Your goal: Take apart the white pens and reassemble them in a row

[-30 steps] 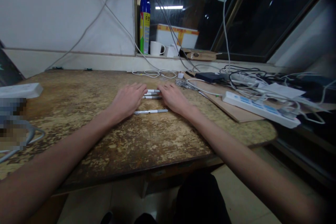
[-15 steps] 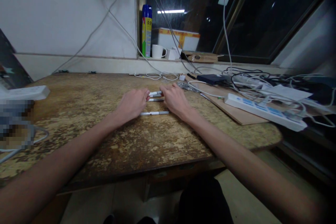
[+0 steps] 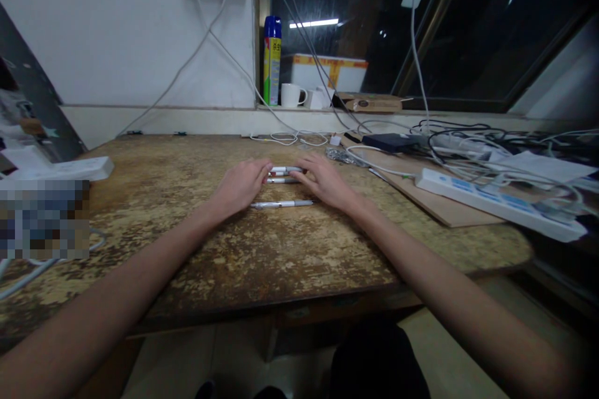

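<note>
Between my hands several white-and-grey pens lie crosswise on the worn wooden table (image 3: pixel 262 262). The farthest pen (image 3: pixel 286 169) spans from the fingertips of my left hand (image 3: pixel 241 186) to those of my right hand (image 3: pixel 327 184). My left fingers are closed at its left end. At the other end my right thumb and fingers are spread apart around the tip, without a visible grip. Just nearer to me is a second pen (image 3: pixel 281 181), its left end close to the left fingers. The nearest pen (image 3: pixel 283 204) lies apart, its left end by my left hand.
A white power strip (image 3: pixel 496 202) and tangled cables rest on a brown board (image 3: pixel 435 206) at the right. Another white strip (image 3: pixel 88 168) is at the left. On the windowsill stand a spray can (image 3: pixel 272 62) and a white mug (image 3: pixel 292 95).
The farthest pen, slightly tilted between both hands before, now lies level. My right fingers have loosened and spread, drawing a little to the right. The whole view has shifted slightly.
</note>
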Demonstrator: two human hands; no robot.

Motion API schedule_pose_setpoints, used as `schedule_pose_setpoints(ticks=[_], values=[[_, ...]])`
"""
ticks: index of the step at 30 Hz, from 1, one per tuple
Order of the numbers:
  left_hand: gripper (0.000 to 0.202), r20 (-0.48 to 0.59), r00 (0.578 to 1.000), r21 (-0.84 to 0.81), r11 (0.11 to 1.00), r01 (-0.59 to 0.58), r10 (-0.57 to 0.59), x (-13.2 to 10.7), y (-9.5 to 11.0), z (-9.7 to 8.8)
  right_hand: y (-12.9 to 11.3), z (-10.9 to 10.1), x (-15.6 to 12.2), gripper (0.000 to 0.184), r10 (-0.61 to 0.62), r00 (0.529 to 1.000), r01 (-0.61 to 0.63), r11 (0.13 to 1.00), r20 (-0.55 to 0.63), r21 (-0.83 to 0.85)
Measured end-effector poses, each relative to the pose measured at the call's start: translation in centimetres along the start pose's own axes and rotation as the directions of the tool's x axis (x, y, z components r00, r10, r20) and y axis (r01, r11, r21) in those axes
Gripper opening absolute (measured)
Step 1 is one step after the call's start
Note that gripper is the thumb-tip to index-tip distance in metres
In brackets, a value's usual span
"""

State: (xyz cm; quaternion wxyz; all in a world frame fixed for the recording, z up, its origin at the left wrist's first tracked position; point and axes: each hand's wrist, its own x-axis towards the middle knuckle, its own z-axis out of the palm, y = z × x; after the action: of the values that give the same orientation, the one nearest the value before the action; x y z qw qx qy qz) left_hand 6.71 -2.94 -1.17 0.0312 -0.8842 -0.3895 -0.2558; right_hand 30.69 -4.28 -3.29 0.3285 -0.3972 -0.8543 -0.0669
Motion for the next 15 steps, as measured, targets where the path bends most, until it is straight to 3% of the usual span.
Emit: schedule_pose_setpoints(ticks=[6,12,15], values=[[0.039,0.023,1.0,-0.138,0.99,-0.017,0.02,0.1,-0.3,-0.1,0.2,0.2,0.0,0.019,0.024,0.99,-0.013,0.997,-0.138,0.081],[0.036,-0.027,0.998,-0.204,0.977,-0.064,0.06,0.1,-0.1,-0.3,-1.0,0.0,0.3,0.027,0.133,0.991,-0.12,0.947,-0.024,0.296],[0.037,-0.014,0.998,-0.203,0.977,-0.062,0.061,0.0,0.0,-0.4,-1.2,0.0,0.3,0.021,0.131,0.991,-0.112,0.927,-0.029,0.358]])
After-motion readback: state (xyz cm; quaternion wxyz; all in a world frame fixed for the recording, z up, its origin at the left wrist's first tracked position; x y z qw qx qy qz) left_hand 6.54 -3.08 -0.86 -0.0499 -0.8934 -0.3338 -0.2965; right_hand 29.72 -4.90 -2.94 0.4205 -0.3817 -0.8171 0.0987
